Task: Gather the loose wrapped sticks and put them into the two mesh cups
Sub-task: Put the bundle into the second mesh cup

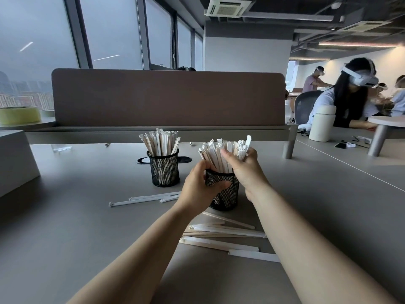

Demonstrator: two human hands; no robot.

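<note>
Two black mesh cups stand on the grey desk, both packed with white wrapped sticks. The far cup stands alone to the left. My left hand grips the near cup around its side and rim. Around the bundle of sticks standing in that cup, my right hand curls its fingers from the right. Loose wrapped sticks lie in a pile on the desk between my forearms, and a few more lie to the left of the near cup.
A brown desk divider runs across the back. A roll of green tape sits far left, a cream bottle far right. People in headsets sit at tables on the right. A grey box stands at the left edge.
</note>
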